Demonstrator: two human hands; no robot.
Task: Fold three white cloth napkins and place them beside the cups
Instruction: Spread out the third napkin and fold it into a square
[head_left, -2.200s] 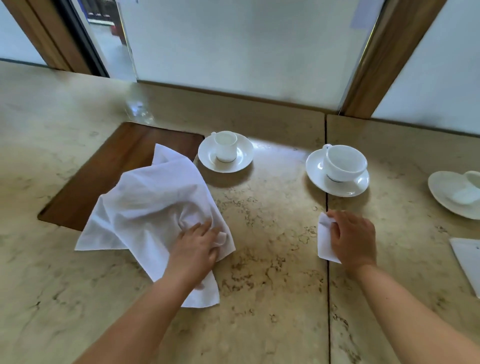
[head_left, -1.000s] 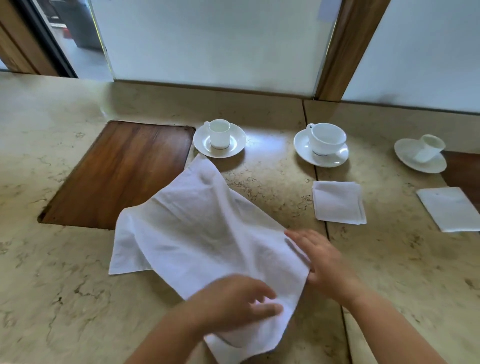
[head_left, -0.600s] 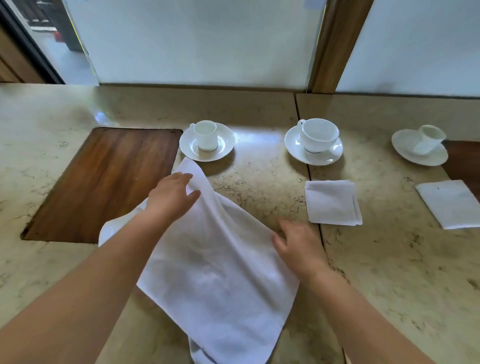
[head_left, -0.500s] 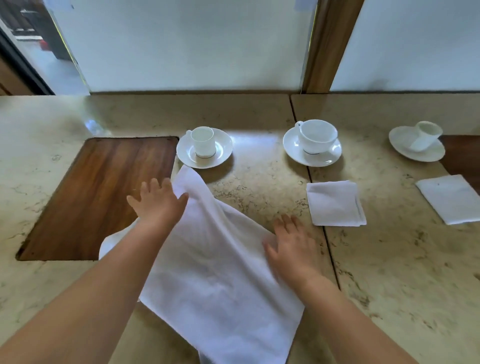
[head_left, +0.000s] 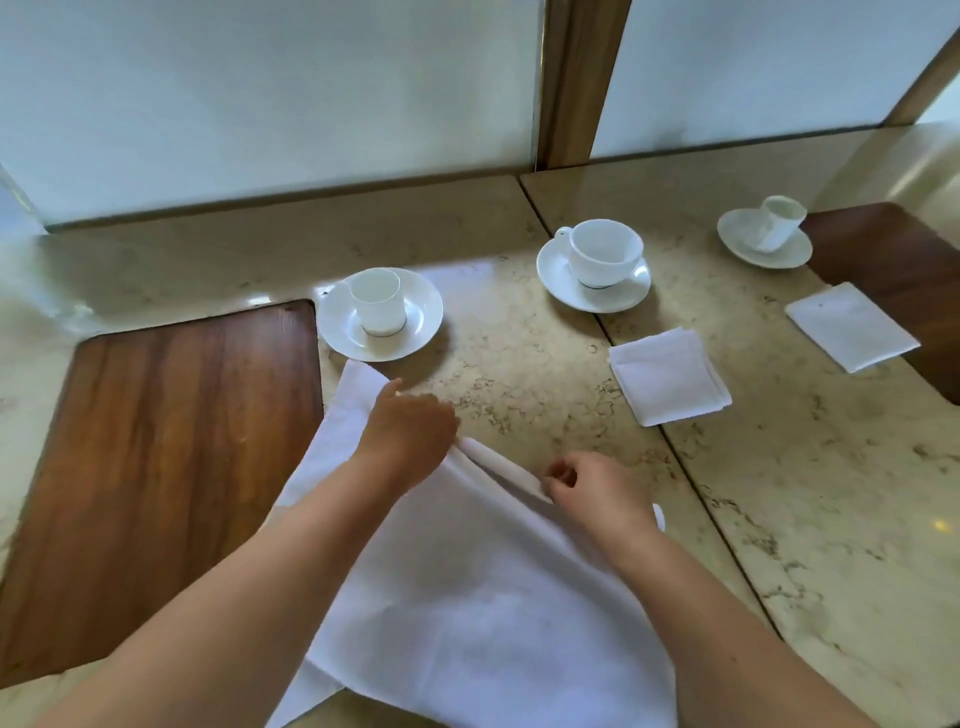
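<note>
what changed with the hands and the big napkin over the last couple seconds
The right hand left the folded napkin by the middle cup and now pinches the unfolded napkin's far edge. The left hand dragged that napkin to the middle and spread it, and now grips the same edge. Cups, saucers and both folded napkins stayed put.

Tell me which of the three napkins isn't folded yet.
The big napkin under both hands, below the leftmost cup. The other two are small folded squares.
</note>
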